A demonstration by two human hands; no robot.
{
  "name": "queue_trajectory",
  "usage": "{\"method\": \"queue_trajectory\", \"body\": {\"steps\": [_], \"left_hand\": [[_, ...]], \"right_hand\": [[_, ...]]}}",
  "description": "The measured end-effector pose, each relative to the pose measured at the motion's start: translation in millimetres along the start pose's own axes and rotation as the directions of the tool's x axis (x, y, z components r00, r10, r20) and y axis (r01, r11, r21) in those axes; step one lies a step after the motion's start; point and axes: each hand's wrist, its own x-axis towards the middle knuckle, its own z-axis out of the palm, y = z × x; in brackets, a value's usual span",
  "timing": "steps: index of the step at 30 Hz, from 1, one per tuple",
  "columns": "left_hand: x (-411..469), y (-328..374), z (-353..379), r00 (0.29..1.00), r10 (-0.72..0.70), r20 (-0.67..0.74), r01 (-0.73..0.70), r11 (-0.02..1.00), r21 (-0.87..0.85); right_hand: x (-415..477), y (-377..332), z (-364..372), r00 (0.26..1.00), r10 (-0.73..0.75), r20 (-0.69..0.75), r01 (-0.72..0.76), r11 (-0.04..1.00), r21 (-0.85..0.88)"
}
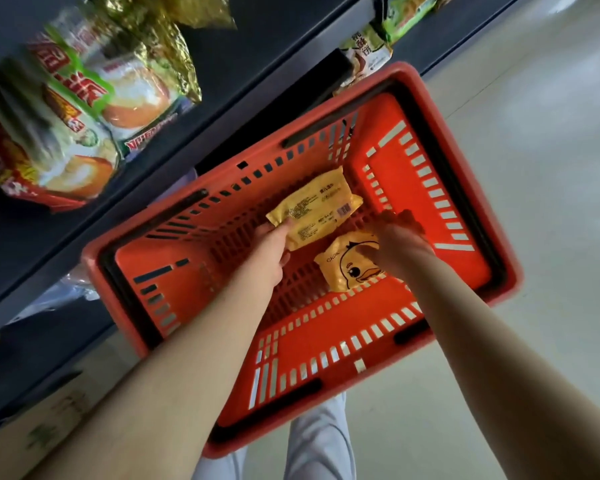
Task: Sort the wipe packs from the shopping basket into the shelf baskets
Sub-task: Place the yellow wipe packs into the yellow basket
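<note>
In the shopping basket, left hand pinches plain yellow pack, right hand grips duck pack, likely to lift both for sorting.

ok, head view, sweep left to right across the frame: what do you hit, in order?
In order: snack bags on the shelf → left hand → printed yellow wipe pack → duck wipe pack → right hand → right wall of the shopping basket → floor.

The person wears pale grey-white trousers.
</note>
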Motion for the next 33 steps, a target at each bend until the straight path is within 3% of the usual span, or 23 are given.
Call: {"method": "queue_trajectory", "body": {"steps": [4, 7, 10, 13, 16, 18, 20, 23, 28, 30, 33], "left_hand": [[1, 3, 6, 0.992, 0.083, -0.091, -0.080, 0.996, 0.036], [-4, 2, 2, 0.987, 0.143, -0.071, -0.144, 0.990, 0.001], [-21, 1, -10, 0.946, 0.318, -0.061, -0.309, 0.943, 0.125], [-44, 5, -34, 0.886, 0.454, -0.090, -0.428, 0.879, 0.211], [-80, 15, -65, 0.841, 0.531, -0.103, -0.500, 0.836, 0.226], [-117, 23, -86, 0.814, 0.572, -0.099, -0.539, 0.808, 0.240], [-159, 32, -107, 0.774, 0.626, -0.095, -0.587, 0.766, 0.262], [-236, 49, -131, 0.691, 0.712, -0.125, -0.677, 0.698, 0.235], [-367, 64, -167, 0.533, 0.833, -0.148, -0.792, 0.553, 0.258], [-409, 68, -182, 0.544, 0.825, -0.156, -0.804, 0.565, 0.185], [-464, 73, -208, 0.551, 0.814, -0.182, -0.827, 0.561, 0.005]], "right_hand": [[-1, -4, -3, 1.000, -0.013, 0.022, 0.015, 0.996, -0.092], [-3, -7, -10, 1.000, -0.028, 0.008, 0.029, 0.987, -0.158], [-13, -6, -24, 0.993, -0.102, 0.055, 0.104, 0.994, -0.030], [-43, -4, -45, 0.976, -0.170, -0.139, 0.173, 0.985, 0.010], [-85, 2, -70, 0.925, -0.060, -0.374, 0.155, 0.961, 0.230], [-117, 4, -90, 0.921, 0.069, -0.383, 0.131, 0.873, 0.471], [-153, 0, -117, 0.921, 0.146, -0.361, 0.159, 0.705, 0.691], [-214, -20, -166, 0.912, 0.146, -0.384, 0.265, 0.504, 0.822], [-293, -67, -236, 0.922, -0.009, -0.388, 0.374, 0.286, 0.882], [-318, -89, -265, 0.913, -0.142, -0.383, 0.408, 0.248, 0.879], [-353, -123, -305, 0.843, -0.354, -0.405, 0.499, 0.233, 0.835]]}}
